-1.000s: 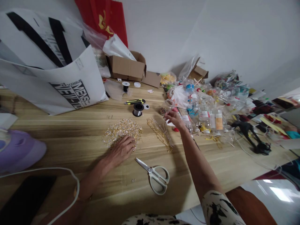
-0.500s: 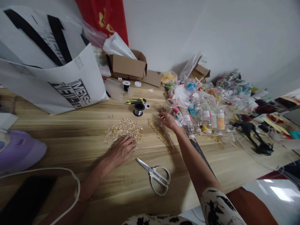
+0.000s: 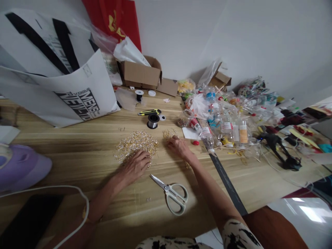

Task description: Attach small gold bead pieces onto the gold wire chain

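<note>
My left hand [image 3: 137,162] lies on the near side of a tangled pile of gold and clear beaded chain [image 3: 136,143], fingers stretched over it and its fingertips touching the strands. To the right, my right hand [image 3: 178,147] is closed, with bent fingers on a smaller bundle of gold beaded chain [image 3: 168,133]. Part of this bundle shows beyond the fingertips and a bit below the wrist; the hand hides the rest. Scissors [image 3: 169,195] with pale handles lie slightly open in front of both hands.
Behind the pile stand a wire spool [image 3: 153,121] and a yellow-black utility knife [image 3: 149,112]. A jar of beads [image 3: 183,121], a red cap [image 3: 195,142] and many plastic bottles [image 3: 227,128] crowd the right. A white bag [image 3: 85,100] and a cardboard box [image 3: 142,74] are at the back left.
My right hand has moved left and nearer, away from beside the bead jar onto the smaller chain bundle. The red cap and a white sheet now show. My left hand has stayed put.
</note>
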`<action>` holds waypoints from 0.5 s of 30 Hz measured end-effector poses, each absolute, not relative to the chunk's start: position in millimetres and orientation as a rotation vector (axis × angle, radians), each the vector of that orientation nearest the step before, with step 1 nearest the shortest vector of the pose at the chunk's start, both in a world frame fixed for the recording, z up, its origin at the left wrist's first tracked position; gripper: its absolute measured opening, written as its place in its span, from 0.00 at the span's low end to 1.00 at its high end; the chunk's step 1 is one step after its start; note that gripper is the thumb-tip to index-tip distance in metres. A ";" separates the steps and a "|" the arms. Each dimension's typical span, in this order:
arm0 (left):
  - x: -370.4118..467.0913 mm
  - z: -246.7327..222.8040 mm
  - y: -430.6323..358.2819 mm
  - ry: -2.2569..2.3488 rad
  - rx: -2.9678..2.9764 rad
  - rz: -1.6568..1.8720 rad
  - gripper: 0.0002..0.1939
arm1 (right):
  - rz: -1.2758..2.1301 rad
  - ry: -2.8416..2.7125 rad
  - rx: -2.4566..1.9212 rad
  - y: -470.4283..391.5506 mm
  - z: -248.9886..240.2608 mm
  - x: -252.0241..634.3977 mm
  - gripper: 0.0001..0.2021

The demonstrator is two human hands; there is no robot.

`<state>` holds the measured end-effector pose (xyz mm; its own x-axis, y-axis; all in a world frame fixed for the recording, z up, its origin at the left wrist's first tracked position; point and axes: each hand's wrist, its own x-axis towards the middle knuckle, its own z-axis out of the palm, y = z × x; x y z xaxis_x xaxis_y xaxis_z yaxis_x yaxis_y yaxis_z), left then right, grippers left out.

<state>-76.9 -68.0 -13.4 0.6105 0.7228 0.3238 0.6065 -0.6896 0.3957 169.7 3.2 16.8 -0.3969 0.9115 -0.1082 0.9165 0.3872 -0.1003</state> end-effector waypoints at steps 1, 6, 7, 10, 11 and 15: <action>-77.0 -13.7 -68.1 1.091 2.592 0.685 0.10 | -0.190 2.549 1.719 2.2 17.1 167.8 0.11; -77.2 -14.2 -68.8 1.082 2.614 0.660 0.10 | -0.085 2.478 1.732 -0.3 14.1 164.2 0.12; -77.2 -14.2 -68.9 1.071 2.616 0.662 0.10 | -0.085 2.480 1.724 -0.7 13.2 164.1 0.12; -76.9 -14.4 -69.0 1.048 2.612 0.706 0.12 | -0.086 2.486 1.693 -2.0 11.9 164.1 0.12; -76.8 -14.3 -69.0 1.041 2.611 0.718 0.12 | -0.092 2.493 1.681 -2.6 12.0 164.1 0.12; -76.0 -12.3 -70.0 1.004 2.587 0.729 0.13 | -0.176 2.545 1.632 -7.0 13.6 163.6 0.12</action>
